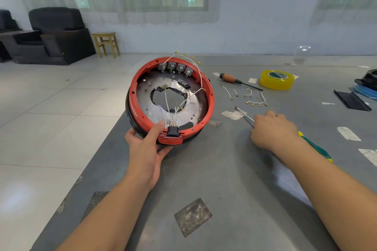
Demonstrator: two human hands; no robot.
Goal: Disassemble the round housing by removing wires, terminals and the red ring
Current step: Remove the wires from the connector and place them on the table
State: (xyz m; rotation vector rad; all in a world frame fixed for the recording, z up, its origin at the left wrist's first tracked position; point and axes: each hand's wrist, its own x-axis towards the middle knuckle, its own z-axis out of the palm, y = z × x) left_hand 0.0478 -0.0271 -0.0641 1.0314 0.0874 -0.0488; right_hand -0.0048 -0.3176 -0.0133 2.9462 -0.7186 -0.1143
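Gripping the round black housing (pixel 130 117) w/ red plastic ring (pixel 211 96) tilted above worktop (pixel 224 179) edge – left hand (pixel 145 146); right hand (pixel 273 130) clutches metal tool (pixel 244 115). Several white wires (pixel 250 98) already out on worktop – more wires, grey terminals (pixel 176 67), ring still to go

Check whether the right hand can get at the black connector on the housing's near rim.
Probably yes: the right hand lies beside the housing, bare table between; only the left hand, thumb beside the connector, crowds it.

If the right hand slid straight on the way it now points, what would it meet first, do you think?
Probably the loose wire pieces on the table, beyond the right hand; the tool under it points further left, so depth is uncertain.
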